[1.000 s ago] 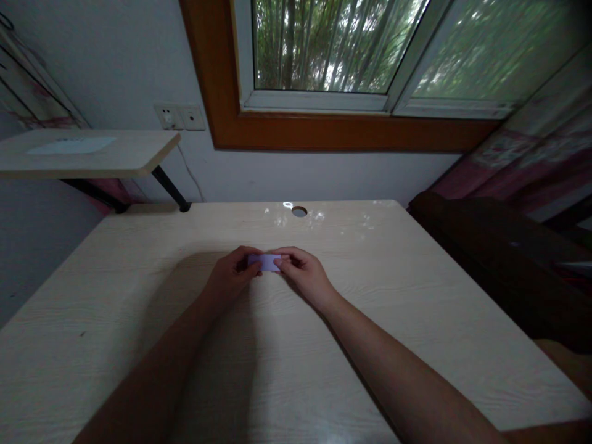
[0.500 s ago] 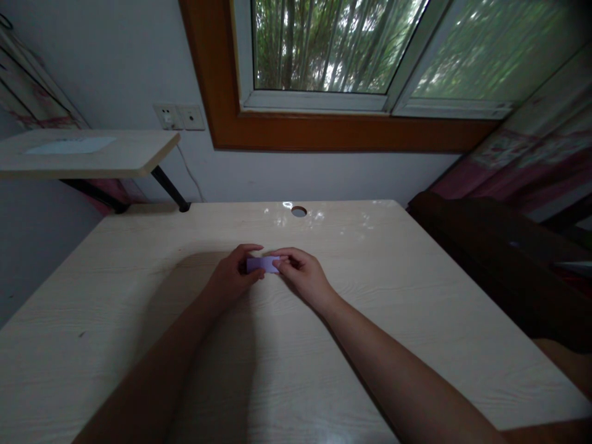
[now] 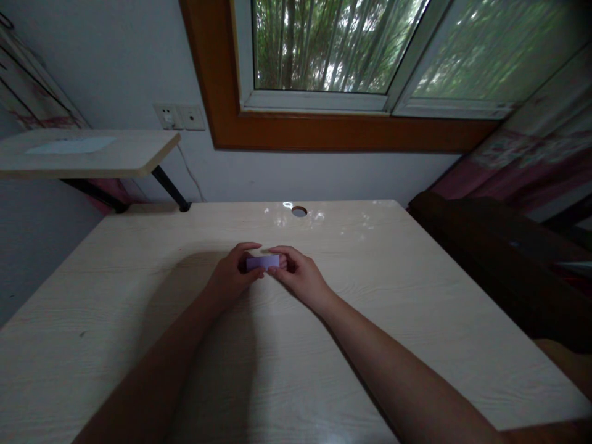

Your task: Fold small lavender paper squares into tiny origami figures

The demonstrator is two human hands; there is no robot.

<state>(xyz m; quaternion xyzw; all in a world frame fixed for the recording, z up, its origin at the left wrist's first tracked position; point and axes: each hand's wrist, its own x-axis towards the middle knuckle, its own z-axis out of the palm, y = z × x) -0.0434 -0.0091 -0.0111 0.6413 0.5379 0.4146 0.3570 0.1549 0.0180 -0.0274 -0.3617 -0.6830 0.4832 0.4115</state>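
Hands meet over the middle of the pale wooden desk (image 3: 416, 296); between them sits a small lilac folded paper (image 3: 262, 263), a flat oblong held just above the desk surface, short of the round cable hole (image 3: 299, 211) at the desk's far edge. Left hand (image 3: 231, 276) pinches the paper's left end, thumb over the top edge and fingers curled beneath; right hand (image 3: 300, 276) pinches the right end, fingertips (image 3: 283, 261) pressed on the paper's face; both forearms run back across the desk toward the near edge. Whether the paper touches the desk cannot be told; light is dim. Beyond the desk's far edge: a white wall with a double wall socket (image 3: 179, 116), and a window (image 3: 370, 49) in an orange-brown frame with greenery outside. Left of the desk and higher: a small side shelf (image 3: 134, 154) bearing a pale sheet (image 3: 69, 145). Right of the desk: dark furniture (image 3: 499, 259) and patterned pink fabric (image 3: 531, 166).
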